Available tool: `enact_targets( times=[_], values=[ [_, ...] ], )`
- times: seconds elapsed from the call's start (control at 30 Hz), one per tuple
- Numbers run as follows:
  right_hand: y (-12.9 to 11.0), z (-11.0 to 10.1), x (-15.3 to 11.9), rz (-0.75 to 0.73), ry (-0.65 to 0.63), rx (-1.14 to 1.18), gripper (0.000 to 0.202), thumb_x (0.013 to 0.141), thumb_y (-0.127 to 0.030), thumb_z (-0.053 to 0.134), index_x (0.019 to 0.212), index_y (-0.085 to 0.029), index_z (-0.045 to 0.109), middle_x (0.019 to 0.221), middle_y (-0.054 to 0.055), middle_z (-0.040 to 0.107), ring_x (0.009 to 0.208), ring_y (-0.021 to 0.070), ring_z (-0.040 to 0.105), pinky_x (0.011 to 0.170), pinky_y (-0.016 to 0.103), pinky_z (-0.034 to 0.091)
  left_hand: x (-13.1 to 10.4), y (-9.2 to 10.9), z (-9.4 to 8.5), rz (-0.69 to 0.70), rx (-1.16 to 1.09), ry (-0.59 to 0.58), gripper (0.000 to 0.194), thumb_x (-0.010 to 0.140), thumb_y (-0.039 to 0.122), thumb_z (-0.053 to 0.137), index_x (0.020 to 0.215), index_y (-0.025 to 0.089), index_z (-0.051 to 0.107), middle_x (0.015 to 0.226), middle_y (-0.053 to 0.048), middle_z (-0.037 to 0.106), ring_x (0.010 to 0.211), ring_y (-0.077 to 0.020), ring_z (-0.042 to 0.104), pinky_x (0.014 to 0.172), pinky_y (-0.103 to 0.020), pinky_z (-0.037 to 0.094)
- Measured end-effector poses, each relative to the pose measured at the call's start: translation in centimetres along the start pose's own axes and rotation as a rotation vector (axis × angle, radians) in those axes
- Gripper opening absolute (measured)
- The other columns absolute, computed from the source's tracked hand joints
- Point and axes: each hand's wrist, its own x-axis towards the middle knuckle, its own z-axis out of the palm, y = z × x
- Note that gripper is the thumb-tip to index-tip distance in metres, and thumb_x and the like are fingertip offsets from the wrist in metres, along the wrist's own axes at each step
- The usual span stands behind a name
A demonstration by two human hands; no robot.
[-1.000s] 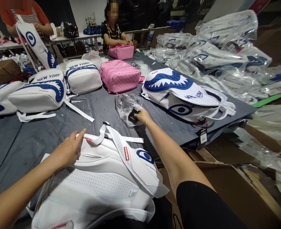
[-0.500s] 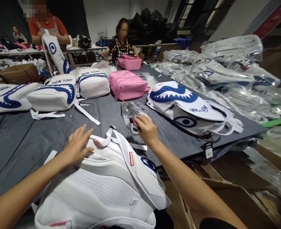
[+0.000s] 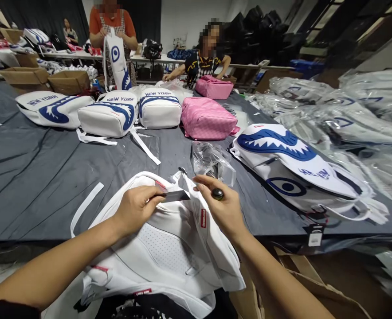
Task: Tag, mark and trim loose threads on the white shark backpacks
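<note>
A white backpack [image 3: 169, 248] lies back side up at the near table edge, its perforated panel and a strap with a red label showing. Above its top, my left hand [image 3: 141, 206] pinches a dark flat tag [image 3: 174, 196]. My right hand [image 3: 221, 201] is closed beside the strap, with a round black knob [image 3: 217, 193] showing at its palm; the rest of that object is hidden. Just beyond the hands lies a crumpled clear plastic bag [image 3: 212, 161].
White backpacks [image 3: 106, 115] and pink bags [image 3: 209, 119] stand across the table [image 3: 33, 177]. A shark-pattern backpack [image 3: 282, 159] lies right, near plastic-wrapped bags [image 3: 349, 119]. Cardboard boxes [image 3: 302, 283] sit below the right edge. Two people work beyond.
My left hand has gone from spread to pinching a dark tag. My right hand has left the plastic bag, come nearer the strap, and shows a black knob. The view has shifted left.
</note>
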Motion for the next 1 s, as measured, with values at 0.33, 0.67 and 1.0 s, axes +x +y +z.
enact_targets(
  times=[0.33,0.67,1.0],
  values=[
    [-5.4,0.2,-1.0,-0.465,-0.473,-0.594,0.022,0.086,-0.004,0.053,0.077,-0.019,0.067,0.071,0.002,0.066,0.064,0.0161,0.058,0.055,0.028,0.036,-1.2,-0.2,-0.8,0.366,0.44,-0.097,0.023,0.098,0.021,0.046,0.087,0.019,0.066,0.072,-0.001,0.067,0.07,-0.0139,0.06,0.069,-0.028,0.041],
    [-1.5,4.6,0.2,0.026,-0.666,-0.371,0.03,0.075,-0.005,0.061,0.095,-0.024,0.074,0.077,0.001,0.074,0.066,0.0167,0.064,0.058,0.024,0.036,-6.0,-4.2,-3.3,-0.417,0.384,-0.196,0.082,0.087,0.052,0.065,0.151,0.02,0.027,0.147,-0.015,0.05,0.132,-0.0312,0.052,0.105,-0.046,0.047],
    [-4.0,8.3,-0.4,-0.147,-1.0,-0.684,0.022,0.089,-0.008,0.054,0.096,-0.016,0.073,0.094,0.014,0.072,0.084,0.0246,0.068,0.056,0.029,0.033,-7.1,-4.7,-2.8,-0.32,0.409,-0.131,0.077,0.085,0.046,0.07,0.148,0.022,0.033,0.14,-0.012,0.057,0.126,-0.0285,0.058,0.101,-0.04,0.05]
  ],
)
